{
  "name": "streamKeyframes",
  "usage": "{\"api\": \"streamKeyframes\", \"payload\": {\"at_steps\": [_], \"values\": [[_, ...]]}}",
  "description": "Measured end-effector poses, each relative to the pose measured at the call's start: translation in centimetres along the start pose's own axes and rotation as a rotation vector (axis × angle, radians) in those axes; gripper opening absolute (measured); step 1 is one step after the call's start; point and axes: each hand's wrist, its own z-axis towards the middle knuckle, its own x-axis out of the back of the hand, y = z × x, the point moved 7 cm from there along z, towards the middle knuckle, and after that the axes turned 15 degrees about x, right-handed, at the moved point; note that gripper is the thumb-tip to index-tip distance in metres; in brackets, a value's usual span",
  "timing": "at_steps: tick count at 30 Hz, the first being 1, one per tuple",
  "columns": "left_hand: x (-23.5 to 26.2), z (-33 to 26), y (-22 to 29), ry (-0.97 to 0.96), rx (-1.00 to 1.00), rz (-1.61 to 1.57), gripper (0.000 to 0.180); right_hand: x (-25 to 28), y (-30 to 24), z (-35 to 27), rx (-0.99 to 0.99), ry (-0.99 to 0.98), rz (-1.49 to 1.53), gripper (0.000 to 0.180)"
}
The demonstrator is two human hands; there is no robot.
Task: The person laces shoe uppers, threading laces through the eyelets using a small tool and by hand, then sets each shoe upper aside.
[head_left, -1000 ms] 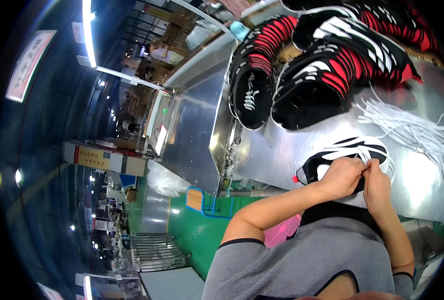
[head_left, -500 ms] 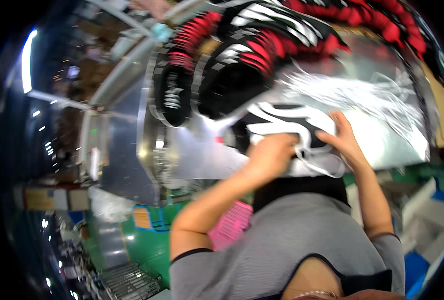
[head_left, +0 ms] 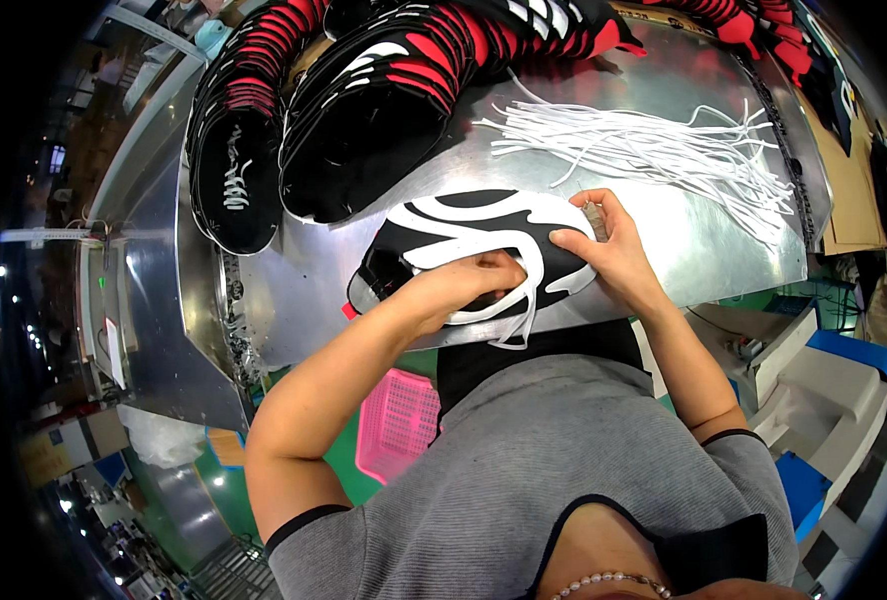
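A black and white shoe upper (head_left: 454,212) lies on the metal table near its front edge, its toe end toward the right. My left hand (head_left: 464,283) reaches over its opening, with fingers curled together at the lacing edge. What those fingertips pinch is hidden. A white shoelace (head_left: 532,318) loops out of the upper beside them and hangs toward my body. At the toe end, my right hand (head_left: 614,245) grips the upper, thumb on top and fingers round the far rim.
Loose white laces (head_left: 654,160) lie in a bundle beyond my right hand. Nested rows of black and red shoe uppers (head_left: 364,140) fill the far left of the metal table (head_left: 294,290). Below are a pink basket (head_left: 396,425) and, at right, a pale bin (head_left: 829,390).
The view has shifted, and the picture is sharper. Both hands remain at the same shoe upper, the right at its toe end and the left by the lace.
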Motion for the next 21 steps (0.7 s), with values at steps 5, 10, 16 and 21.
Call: {"api": "streamKeyframes", "payload": {"at_steps": [5,10,16,21], "values": [[3.9,-3.7,4.0,0.845,-0.562,0.341,0.013,1.0,1.5,0.1,-0.132,0.174,0.113,0.035],[3.2,-2.8,3.6,0.609,-0.508,0.159,0.014,0.7,1.3,0.0,-0.193,0.119,0.082,0.036],[2.1,-2.3,3.4,0.511,-0.477,0.010,0.012,1.2,2.1,-0.6,-0.203,0.073,0.021,0.037],[0.9,-7.0,5.0,1.168,-0.807,0.809,0.004,1.4,1.8,-1.0,-0.070,0.203,0.125,0.040]]}}
